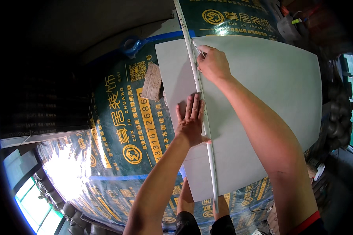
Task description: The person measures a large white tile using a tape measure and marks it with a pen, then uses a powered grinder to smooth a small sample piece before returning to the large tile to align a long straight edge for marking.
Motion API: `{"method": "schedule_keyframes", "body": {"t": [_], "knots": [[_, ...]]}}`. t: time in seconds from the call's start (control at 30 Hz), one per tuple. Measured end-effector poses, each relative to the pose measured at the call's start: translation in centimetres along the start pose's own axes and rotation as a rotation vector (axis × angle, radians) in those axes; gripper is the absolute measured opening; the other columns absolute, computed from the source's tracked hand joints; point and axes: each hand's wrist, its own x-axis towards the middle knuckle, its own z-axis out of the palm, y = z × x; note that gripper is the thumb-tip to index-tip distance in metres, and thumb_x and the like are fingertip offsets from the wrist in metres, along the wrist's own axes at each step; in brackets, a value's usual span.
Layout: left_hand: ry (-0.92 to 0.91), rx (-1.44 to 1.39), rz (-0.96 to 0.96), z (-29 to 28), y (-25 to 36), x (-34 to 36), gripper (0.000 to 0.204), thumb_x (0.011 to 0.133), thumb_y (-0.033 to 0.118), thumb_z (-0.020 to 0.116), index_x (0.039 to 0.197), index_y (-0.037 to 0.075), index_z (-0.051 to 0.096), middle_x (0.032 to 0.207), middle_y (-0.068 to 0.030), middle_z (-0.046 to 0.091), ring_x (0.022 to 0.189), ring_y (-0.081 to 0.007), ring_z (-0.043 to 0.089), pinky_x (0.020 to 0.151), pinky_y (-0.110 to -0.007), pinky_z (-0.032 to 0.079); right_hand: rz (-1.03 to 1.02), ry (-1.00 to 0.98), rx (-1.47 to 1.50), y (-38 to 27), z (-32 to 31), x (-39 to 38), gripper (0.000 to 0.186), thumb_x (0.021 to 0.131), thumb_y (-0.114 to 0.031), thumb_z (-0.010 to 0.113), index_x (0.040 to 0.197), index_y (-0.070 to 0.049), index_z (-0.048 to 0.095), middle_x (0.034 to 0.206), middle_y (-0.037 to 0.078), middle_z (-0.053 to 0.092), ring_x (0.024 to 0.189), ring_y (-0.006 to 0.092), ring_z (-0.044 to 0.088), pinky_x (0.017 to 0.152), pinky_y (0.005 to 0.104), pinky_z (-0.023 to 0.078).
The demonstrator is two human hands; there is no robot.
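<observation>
A large white sheet or board (270, 102) lies flat on the covered floor. Across it runs a long, narrow white straightedge (211, 164), worn and spotted, which overhangs the sheet at both ends. My left hand (190, 123) presses down flat near the middle of the straightedge, fingers spread on the sheet to its left and thumb across it. At the far end, my right hand (213, 64) pinches a thin, pale, pointed tool (197, 45). Its tip sits close to the right side of the straightedge. Fingers hide most of the tool, so its kind is unclear.
Dark green printed film (115, 129) covers the floor, joined with blue tape. A rough brick-like block (151, 82) lies beside the sheet's left edge, and a blue tape roll (130, 46) farther off. Dark stacked boxes (43, 105) stand left; bulging sacks (338, 113) line the right.
</observation>
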Motion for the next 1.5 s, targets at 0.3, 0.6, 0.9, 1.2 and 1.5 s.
{"method": "schedule_keyframes", "body": {"t": [0.3,0.6,0.9,1.2,1.5], "knots": [[0.097,-0.048,0.034,0.6,-0.1,-0.1,0.154,0.048,0.070,0.086,0.157,-0.001,0.004,0.165,-0.0225,-0.005,0.153,-0.0383,-0.006,0.116,-0.070,0.003,0.090,-0.160,-0.046,-1.7,-1.6,0.3,0.016,0.086,-0.014,0.063,0.094,-0.001,0.069,0.089,0.022,0.071,0.087,0.0381,0.070,0.077,0.0465,0.056],[0.136,-0.027,0.037,1.2,-0.2,-0.1,0.153,0.047,0.071,0.085,0.158,0.000,0.006,0.165,-0.0220,-0.002,0.153,-0.0385,-0.005,0.115,-0.071,0.003,0.245,-0.483,0.025,-3.0,-5.5,-4.8,0.017,0.091,-0.009,0.056,0.095,0.003,0.068,0.067,0.013,0.068,0.057,0.0208,0.070,0.060,0.0349,0.055],[0.184,0.085,0.014,1.6,0.2,0.0,0.150,0.050,0.073,0.083,0.157,-0.001,0.010,0.166,-0.0198,0.001,0.154,-0.0362,0.001,0.116,-0.069,0.010,0.297,-0.453,0.217,-0.1,-6.3,-18.5,0.009,0.084,-0.004,0.056,0.078,0.002,0.057,0.063,0.020,0.062,0.060,0.0377,0.064,0.060,0.0464,0.051],[0.241,0.110,0.018,2.9,-0.3,0.4,0.157,0.042,0.076,0.084,0.158,0.002,0.007,0.166,-0.0179,0.000,0.154,-0.0358,-0.003,0.116,-0.069,0.004,0.332,-0.487,0.134,0.9,-7.3,-31.1,0.023,0.087,-0.009,0.064,0.108,0.002,0.065,0.086,0.019,0.066,0.076,0.0375,0.066,0.069,0.0457,0.054],[0.274,0.093,0.027,3.0,0.2,0.4,0.154,0.044,0.068,0.089,0.158,0.001,0.010,0.166,-0.0181,0.001,0.154,-0.0337,-0.004,0.117,-0.068,0.003,0.400,-0.295,0.274,1.8,-7.3,-39.3,0.031,0.094,-0.007,0.061,0.125,0.000,0.060,0.088,0.012,0.064,0.073,0.0218,0.067,0.068,0.0363,0.056]]}}
